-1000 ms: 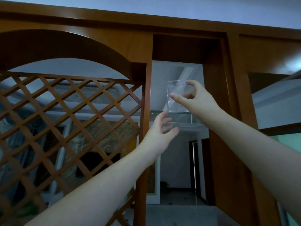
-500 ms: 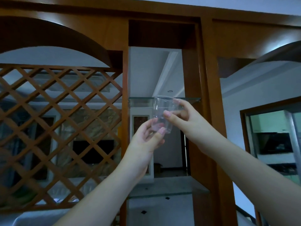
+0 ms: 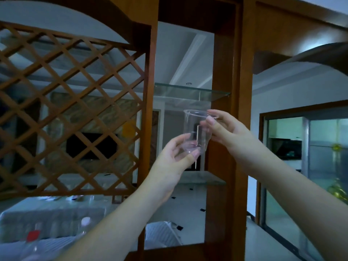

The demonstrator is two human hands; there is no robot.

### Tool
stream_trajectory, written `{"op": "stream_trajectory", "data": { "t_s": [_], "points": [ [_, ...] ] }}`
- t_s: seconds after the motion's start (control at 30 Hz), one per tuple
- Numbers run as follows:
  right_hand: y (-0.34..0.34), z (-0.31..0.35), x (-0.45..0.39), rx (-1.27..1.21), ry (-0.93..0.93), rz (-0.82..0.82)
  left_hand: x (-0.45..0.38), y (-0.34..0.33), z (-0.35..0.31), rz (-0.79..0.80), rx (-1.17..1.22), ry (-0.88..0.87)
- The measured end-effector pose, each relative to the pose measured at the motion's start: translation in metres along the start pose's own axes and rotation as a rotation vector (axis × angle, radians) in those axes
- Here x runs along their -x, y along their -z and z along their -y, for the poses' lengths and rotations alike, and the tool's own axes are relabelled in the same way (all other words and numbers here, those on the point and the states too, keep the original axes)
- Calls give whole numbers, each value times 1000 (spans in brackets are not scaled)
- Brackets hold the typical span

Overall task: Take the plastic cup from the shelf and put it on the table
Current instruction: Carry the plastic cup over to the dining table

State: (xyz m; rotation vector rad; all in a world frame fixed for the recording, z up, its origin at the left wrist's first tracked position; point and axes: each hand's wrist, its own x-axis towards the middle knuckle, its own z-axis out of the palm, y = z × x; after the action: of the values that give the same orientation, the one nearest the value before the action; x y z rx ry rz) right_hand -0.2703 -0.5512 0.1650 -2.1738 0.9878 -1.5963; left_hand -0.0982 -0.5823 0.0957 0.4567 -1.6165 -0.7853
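A clear plastic cup (image 3: 194,127) hangs upright in the air, below the glass shelf (image 3: 190,90) of the wooden cabinet. My right hand (image 3: 227,130) pinches its rim and upper wall from the right. My left hand (image 3: 173,159) cups its base from below, fingers curled round the bottom. Both hands touch the cup. The table is only partly seen at the lower left, and its surface is blurred.
A wooden lattice panel (image 3: 71,110) fills the left. Wooden uprights (image 3: 226,129) frame the shelf bay, with a lower shelf (image 3: 203,178) beneath the hands. A clear bottle with a red cap (image 3: 31,242) and another bottle (image 3: 85,226) stand at lower left. Glass sliding doors (image 3: 308,166) are at right.
The cup has come off the glass shelf and down below it, held by my right hand. My left hand rose to take its base. The view has tilted downward.
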Motion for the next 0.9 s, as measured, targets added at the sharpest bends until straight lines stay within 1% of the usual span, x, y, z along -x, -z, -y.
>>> {"op": "stream_trajectory", "data": {
  "t_s": [0.13,0.23,0.37,0.53,0.7,0.9],
  "points": [
    [-21,17,23,36,-38,-22,22,18,1,43,28,8],
    [-34,30,42,32,-88,-77,38,27,-1,92,69,20],
    [-37,50,71,48,-142,-160,51,18,-5,163,131,40],
    [-7,84,115,113,-227,-295,67,-25,-25,289,219,65],
    [36,123,166,201,-298,-383,92,-86,-55,415,358,104],
    [91,178,242,271,-348,-489,134,-161,-103,549,449,105]
  ]
}}
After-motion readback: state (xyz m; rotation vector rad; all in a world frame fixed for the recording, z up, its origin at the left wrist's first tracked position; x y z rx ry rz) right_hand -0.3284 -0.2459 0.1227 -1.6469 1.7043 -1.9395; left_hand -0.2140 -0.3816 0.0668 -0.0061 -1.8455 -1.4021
